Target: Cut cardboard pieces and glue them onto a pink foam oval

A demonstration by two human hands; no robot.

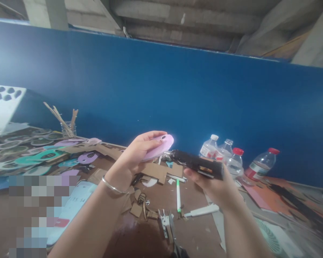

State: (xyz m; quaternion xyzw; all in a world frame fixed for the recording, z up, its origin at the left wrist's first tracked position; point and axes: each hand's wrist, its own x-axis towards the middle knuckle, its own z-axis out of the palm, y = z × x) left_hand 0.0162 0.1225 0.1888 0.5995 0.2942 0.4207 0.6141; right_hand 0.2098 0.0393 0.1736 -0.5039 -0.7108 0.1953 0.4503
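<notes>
Head view: our left hand grips a pink foam mask. At its four o'clock, our right hand clasps a black glue gun. We judge this the gluing step; next, the nozzle must meet the mask.

The right hand hides the black tool's grip from view.

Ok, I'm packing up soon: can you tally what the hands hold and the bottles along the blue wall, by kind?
Pink mask cutout, in the left hand: 1
Black glue gun, in the right hand: 1
Red-capped bottles: 2
White-capped bottle: 1
Bottle with a clear-looking cap: 1
Total: 6
</notes>
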